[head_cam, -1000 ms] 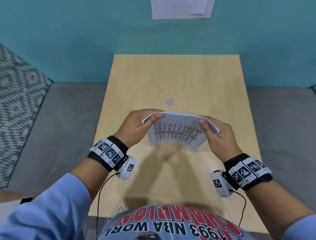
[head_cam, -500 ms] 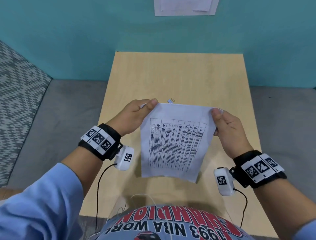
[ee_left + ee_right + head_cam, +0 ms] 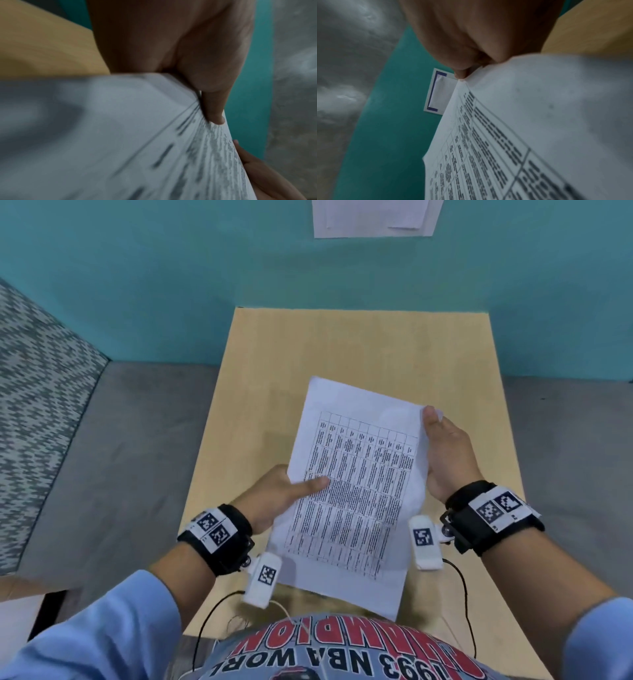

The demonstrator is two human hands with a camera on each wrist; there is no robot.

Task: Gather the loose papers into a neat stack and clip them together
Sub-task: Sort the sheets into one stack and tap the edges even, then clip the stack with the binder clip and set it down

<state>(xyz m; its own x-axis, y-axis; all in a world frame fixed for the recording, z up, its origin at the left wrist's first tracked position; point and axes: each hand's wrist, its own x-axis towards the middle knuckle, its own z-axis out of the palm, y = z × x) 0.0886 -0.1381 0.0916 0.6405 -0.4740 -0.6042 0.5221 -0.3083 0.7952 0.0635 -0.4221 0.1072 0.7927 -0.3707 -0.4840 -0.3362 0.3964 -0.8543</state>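
— Blue sleeve at the far left, then the left hand (image 3: 277, 498): I read its thumb laid across the printed face of the papers (image 3: 356, 491), with the fingers tucked behind the left edge, so it is pinching the stack about halfway down that edge. What do you get from the wrist view?

— Same from the left wrist view: one fingertip (image 3: 215, 116) presses into the sheets, and several page edges fan out right under it. It is blurred, so I cannot count the pages.

— Fine. Moving across, I see the papers held over the pale wooden table (image 3: 359, 347), tilted, with the top end leaning right and a printed grid facing up. I cannot tell whether the lower edge touches the tabletop.

— And the right side?

— The right hand (image 3: 445, 453) grips the stack's right edge near the top corner, thumb on the front, fingers hidden behind. From the right wrist view I see that thumb clamped on the corner, with a white sheet on the teal wall (image 3: 439, 92) behind it.

— The clip?

— I cannot see a clip in any view.
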